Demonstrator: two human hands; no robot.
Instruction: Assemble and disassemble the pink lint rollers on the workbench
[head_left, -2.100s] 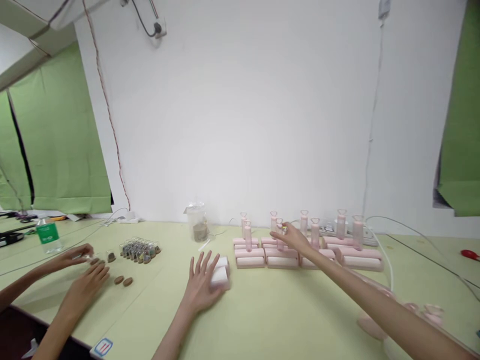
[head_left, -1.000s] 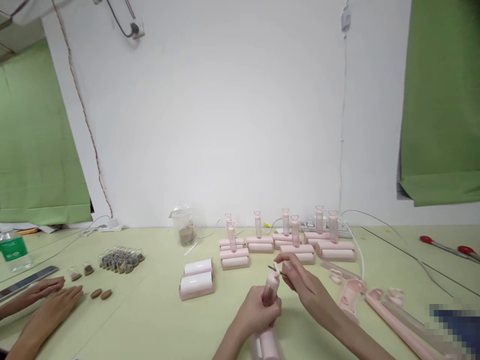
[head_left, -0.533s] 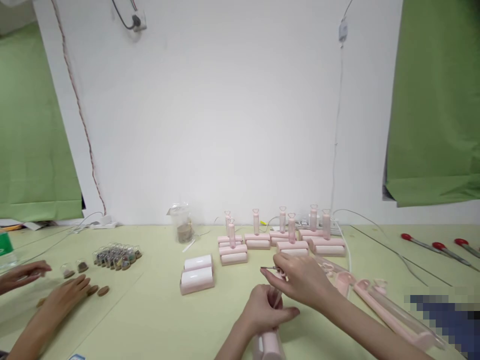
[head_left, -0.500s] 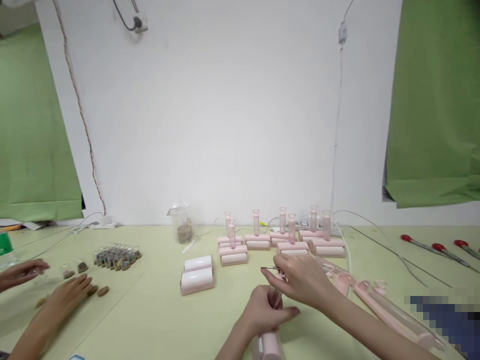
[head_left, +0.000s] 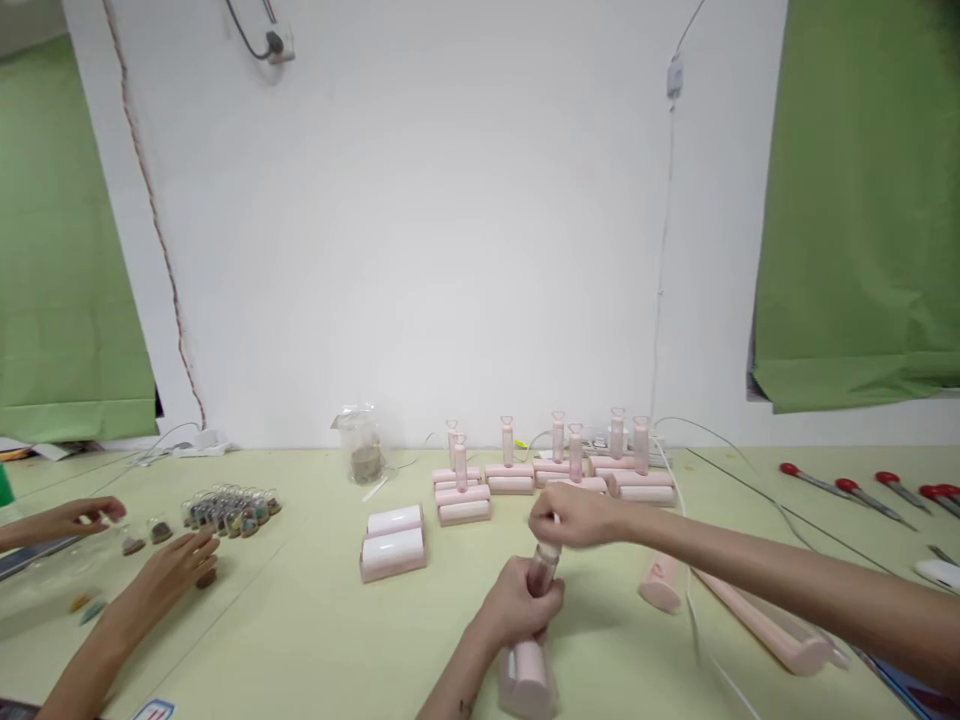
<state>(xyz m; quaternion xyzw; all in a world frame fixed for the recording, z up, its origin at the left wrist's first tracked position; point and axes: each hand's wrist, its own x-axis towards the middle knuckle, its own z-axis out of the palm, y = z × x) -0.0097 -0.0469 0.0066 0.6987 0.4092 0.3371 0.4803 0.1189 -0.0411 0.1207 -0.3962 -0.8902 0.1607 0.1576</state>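
Between five and six o'clock over the bench (head_left: 315, 620), a pink tube (head_left: 543, 572) is wrapped by the left hand (head_left: 514, 603); its top is clasped by the curled right hand (head_left: 573, 514); the top is apparently being worked; a steady left grip seems called for.

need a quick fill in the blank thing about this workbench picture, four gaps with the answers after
1. The lower hand on the pink tube is the person's ____ hand.
2. From the camera, the upright tubes stand to the ____ of the clear container.
3. The long tools have round ends coloured ____.
4. The cloth hanging at the left is ____.

Missing words: left; right; red; green.
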